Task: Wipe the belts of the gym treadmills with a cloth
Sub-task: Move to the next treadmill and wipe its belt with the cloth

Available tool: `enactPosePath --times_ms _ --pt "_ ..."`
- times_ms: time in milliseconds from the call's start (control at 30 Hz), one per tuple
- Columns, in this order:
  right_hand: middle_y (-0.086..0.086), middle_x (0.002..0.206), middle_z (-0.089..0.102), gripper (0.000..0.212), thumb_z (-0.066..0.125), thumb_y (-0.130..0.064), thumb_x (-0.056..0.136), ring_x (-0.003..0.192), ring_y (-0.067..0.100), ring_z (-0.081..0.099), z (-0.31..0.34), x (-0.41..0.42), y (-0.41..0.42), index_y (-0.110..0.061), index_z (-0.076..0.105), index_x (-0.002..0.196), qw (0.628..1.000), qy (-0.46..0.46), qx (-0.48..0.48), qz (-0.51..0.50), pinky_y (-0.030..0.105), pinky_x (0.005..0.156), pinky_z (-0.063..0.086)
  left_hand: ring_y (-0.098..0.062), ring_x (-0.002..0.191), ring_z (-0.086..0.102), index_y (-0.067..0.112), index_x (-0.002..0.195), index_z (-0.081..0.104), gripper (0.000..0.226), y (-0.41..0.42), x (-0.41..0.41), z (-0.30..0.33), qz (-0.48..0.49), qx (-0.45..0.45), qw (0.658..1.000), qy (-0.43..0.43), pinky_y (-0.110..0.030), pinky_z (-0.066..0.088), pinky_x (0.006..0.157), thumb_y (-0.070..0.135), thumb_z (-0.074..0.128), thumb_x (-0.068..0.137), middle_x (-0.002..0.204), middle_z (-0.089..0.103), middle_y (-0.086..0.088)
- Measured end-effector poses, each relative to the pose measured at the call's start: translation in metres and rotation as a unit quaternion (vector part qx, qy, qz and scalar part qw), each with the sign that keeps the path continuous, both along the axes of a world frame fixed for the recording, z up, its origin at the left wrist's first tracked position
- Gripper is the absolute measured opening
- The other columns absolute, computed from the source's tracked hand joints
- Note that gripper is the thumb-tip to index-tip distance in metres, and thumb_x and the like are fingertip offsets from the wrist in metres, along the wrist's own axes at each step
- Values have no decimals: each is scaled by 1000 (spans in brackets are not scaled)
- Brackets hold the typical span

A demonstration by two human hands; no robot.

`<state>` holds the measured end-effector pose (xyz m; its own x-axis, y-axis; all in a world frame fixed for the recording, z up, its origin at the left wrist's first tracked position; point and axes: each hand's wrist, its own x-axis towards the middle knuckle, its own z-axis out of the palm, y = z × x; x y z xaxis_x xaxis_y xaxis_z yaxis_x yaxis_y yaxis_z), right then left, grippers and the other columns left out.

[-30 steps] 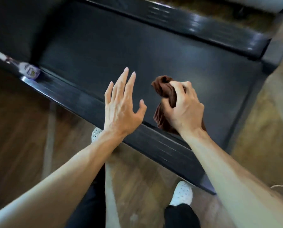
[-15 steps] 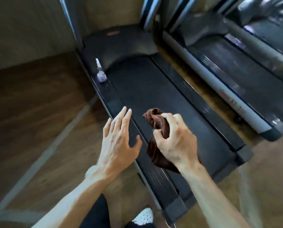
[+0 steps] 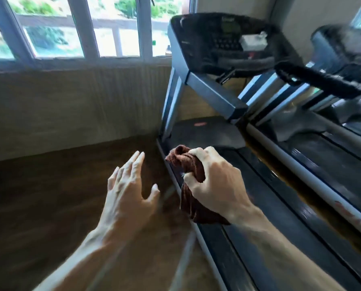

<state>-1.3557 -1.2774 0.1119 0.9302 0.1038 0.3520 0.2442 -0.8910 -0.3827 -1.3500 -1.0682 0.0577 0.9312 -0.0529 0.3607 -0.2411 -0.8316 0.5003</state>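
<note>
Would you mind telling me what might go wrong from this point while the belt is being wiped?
The brown cloth is bunched in the right hand and held above the treadmill belt, so a wipe with that wad could cover only a narrow strip. A loose end hangs below the fist and might snag on the side rail. The left hand is open over the wooden floor, bracing on nothing, so leaning in could upset balance.

The belt (image 3: 265,206) lies open ahead — the console (image 3: 227,43) and slanted uprights (image 3: 173,101) block its far end.
</note>
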Motion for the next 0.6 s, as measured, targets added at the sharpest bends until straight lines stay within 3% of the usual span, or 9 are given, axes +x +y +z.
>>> enactPosePath --times_ms 233,400,500,600 --pt "-11 120 56 53 49 -57 87 111 17 61 123 117 42 -36 50 137 993 -117 -24 5 40 90 52 -10 151 26 22 159 30 83 39 130 149 -8 24 987 -161 -35 10 127 49 54 85 166 29 7" --pt "-9 120 57 44 58 -50 93 103 19 63 235 211 26 -37 52 134 973 -229 -37 1 35 78 45 -9 150 18 26 161 22 83 23 217 269 -15 25 960 -278 -24 -1 122 44 63 91 168 24 10" --pt "-8 114 59 37 59 -46 94 95 20 63 311 254 13 -35 55 129 949 -311 -39 6 33 75 45 -18 151 27 25 159 27 86 19 252 340 -4 17 936 -353 -36 13 124 39 74 88 166 30 6" --pt "-10 113 60 37 60 -44 93 89 18 60 377 293 7 -35 56 128 918 -395 -30 18 32 74 43 -23 151 32 24 158 32 83 19 288 408 24 16 910 -413 -45 20 124 50 64 86 165 34 3"
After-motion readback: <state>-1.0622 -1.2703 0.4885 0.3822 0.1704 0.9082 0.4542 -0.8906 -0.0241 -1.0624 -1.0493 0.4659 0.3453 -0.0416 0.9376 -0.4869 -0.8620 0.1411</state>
